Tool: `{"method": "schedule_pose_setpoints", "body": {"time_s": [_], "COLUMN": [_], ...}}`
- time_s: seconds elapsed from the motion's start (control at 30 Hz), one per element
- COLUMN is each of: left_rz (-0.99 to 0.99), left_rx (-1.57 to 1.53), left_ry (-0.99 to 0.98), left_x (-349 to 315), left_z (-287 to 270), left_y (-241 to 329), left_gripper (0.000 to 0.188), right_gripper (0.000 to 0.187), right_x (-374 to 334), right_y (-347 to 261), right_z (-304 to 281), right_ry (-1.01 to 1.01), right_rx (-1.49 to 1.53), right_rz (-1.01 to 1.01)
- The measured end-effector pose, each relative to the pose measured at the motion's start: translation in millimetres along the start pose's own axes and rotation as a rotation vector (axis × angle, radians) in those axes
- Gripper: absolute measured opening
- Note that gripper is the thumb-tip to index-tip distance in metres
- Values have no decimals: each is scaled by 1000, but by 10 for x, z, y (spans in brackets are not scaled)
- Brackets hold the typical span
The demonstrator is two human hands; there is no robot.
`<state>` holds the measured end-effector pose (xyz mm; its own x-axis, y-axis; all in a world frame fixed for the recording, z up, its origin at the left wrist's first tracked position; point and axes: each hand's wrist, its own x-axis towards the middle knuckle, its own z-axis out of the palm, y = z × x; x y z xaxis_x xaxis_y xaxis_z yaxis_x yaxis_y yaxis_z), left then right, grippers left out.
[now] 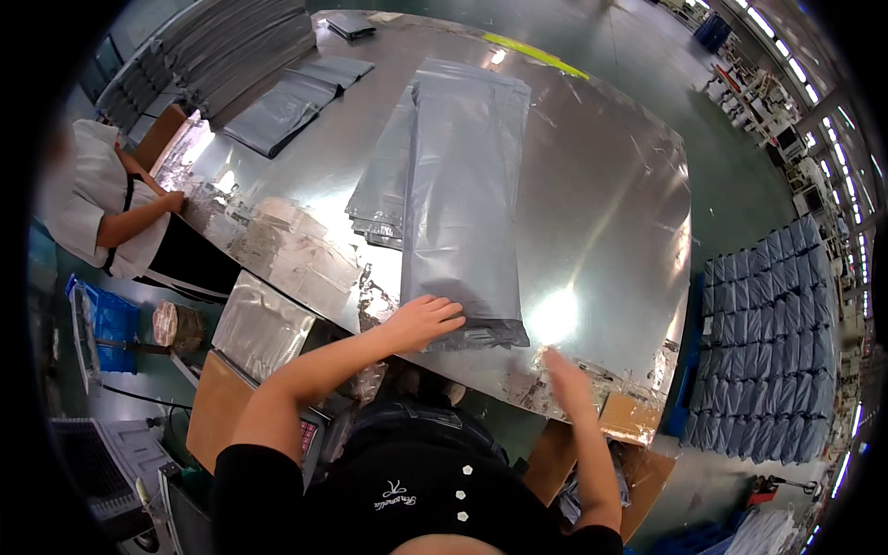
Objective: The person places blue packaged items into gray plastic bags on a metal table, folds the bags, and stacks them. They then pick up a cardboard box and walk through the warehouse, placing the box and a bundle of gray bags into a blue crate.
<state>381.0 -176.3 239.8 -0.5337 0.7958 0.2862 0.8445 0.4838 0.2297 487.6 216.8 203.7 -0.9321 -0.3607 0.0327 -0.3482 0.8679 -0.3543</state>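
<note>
A long stack of grey plastic bags (462, 203) lies lengthwise on the metal table, its near end close to the table's front edge. Across the near left corner of this stack rests my left hand (425, 322), its fingers laid flat on the top bag and not wrapped round anything. My right hand (566, 377) is just right of the stack's near end, over the front edge of the table. Motion smears it, so its fingers cannot be made out. More grey bags (377, 199) stick out from under the stack's left side.
Folded grey bags (277, 116) lie at the table's far left, beside tall bag piles (227, 55). A co-worker (111, 203) stands at the left edge. Yellow tape (536, 55) marks the far edge. Bundled grey bags (763, 351) are stacked right of the table (610, 185). Cardboard (631, 416) sits near right.
</note>
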Motion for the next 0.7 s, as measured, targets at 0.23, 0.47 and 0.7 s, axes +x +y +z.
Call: {"method": "schedule_pose_setpoints", "body": {"time_s": [0.23, 0.47, 0.7], "left_rz": [-40, -325, -360], "left_rx": [66, -239, -210], "left_ry": [-409, -252, -15], "left_x": [-511, -714, -807], "left_z": [223, 120, 152], "left_y": [-684, -608, -549], "left_gripper": [24, 42, 38], "right_gripper": [51, 65, 28], "right_x": [1353, 1443, 1557], "right_y": [-247, 111, 324], "right_z": [38, -57, -39], "right_ry": [-171, -347, -33], "right_rx": [-408, 218, 167], "right_rz": [-245, -94, -263]}}
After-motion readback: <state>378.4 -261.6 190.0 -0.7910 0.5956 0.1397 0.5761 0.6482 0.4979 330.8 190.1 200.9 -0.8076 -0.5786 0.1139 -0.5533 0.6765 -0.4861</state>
